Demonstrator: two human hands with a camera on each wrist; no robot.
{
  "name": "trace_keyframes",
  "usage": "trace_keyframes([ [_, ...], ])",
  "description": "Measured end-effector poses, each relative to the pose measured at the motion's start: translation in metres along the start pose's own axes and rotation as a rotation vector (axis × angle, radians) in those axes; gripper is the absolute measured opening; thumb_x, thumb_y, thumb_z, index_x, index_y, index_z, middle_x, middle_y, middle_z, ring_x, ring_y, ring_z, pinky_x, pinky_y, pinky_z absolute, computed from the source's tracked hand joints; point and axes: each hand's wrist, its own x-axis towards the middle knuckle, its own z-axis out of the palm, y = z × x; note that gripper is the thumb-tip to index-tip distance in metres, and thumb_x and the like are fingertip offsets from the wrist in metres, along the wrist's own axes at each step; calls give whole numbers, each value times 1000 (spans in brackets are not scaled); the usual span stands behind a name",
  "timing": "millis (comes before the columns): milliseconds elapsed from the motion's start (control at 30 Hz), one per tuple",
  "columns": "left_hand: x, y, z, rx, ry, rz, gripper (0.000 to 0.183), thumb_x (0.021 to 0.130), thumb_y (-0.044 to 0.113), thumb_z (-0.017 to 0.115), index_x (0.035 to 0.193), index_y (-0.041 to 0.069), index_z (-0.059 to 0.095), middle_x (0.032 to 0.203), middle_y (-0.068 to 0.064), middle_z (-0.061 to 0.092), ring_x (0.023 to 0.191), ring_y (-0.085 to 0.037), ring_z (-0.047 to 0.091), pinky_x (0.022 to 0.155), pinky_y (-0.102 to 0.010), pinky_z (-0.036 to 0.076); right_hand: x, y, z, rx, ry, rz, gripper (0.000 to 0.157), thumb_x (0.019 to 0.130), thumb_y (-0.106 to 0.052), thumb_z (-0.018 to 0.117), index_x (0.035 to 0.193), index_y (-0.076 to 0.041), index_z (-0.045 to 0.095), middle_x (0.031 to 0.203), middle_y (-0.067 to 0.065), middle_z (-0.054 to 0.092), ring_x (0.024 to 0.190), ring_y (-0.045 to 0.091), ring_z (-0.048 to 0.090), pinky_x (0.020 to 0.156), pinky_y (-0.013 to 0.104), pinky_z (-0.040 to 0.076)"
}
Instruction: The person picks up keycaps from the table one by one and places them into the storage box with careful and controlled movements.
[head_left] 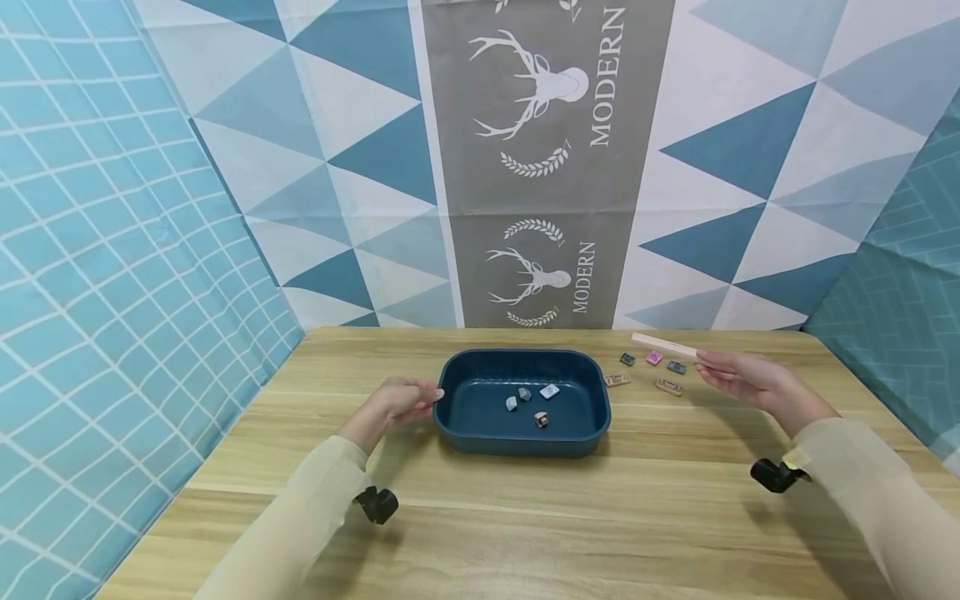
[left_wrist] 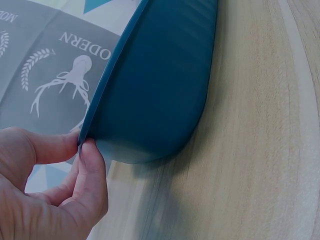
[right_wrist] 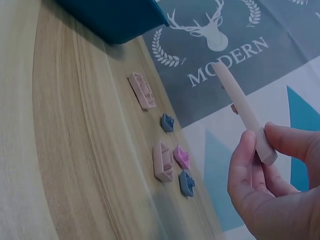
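In the head view my left hand point(head_left: 405, 398) is at the left end of a dark blue rectangular basin point(head_left: 525, 448). Its thumb and fingers pinch the basin's rim point(left_wrist: 111, 65), as the left wrist view shows. My right hand point(head_left: 750, 385) pinches one end of a long, pale pink bar point(right_wrist: 239, 100), held above the table at the right. Small knobs stick out from one side of that bar. Below it lie several small boat-shaped pieces: a pink-purple one point(right_wrist: 182, 157), dark blue ones point(right_wrist: 186, 183) and pale pink ones point(right_wrist: 142, 91).
Inside the basin lie several small pieces, among them a white one point(head_left: 550, 391) and a brown one point(head_left: 542, 419). The wooden table point(head_left: 495, 525) ends at a patterned cloth backdrop point(head_left: 540, 275). A blue tiled-pattern sheet point(head_left: 112, 292) hangs at the left.
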Motion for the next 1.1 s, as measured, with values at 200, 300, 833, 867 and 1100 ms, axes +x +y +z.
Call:
trace_keyframes([
  [200, -1, 0, 0, -15, -5, 10, 36, 92, 8, 62, 124, -7, 56, 101, -6, 64, 79, -6, 60, 76, -18, 57, 1, -4, 7, -45, 18, -14, 18, 98, -15, 55, 87, -18, 69, 88, -5, 69, 82, 3, 66, 78, 16, 56],
  [300, -1, 0, 0, -11, -6, 9, 36, 93, 8, 62, 125, -7, 55, 103, -7, 64, 79, -6, 60, 76, -18, 57, 0, -5, 11, -51, 15, -20, 17, 97, -15, 55, 87, -18, 69, 88, -5, 69, 83, 4, 66, 77, 17, 56],
  [833, 0, -1, -1, -3, -7, 0, 35, 93, 10, 62, 124, -6, 56, 96, -3, 63, 77, -6, 59, 81, -20, 58, 2, -13, 31, -96, 26, -28, 15, 97, -14, 57, 87, -18, 68, 87, -6, 67, 83, 3, 66, 78, 16, 57],
  [867, 0, -1, -1, -1, -7, -1, 35, 93, 10, 62, 124, -6, 56, 96, -3, 63, 77, -6, 59, 81, -20, 58, 2, -13, 31, -98, 26, -29, 16, 97, -14, 57, 86, -19, 68, 87, -6, 67, 83, 3, 66, 78, 16, 57],
  [1100, 1, 0, 0, 8, -9, -2, 34, 93, 11, 62, 123, -5, 57, 98, -4, 62, 80, -7, 59, 79, -19, 58, 2, -13, 36, -100, 18, -29, 18, 97, -13, 56, 87, -19, 69, 88, -6, 68, 83, 3, 66, 78, 17, 57],
])
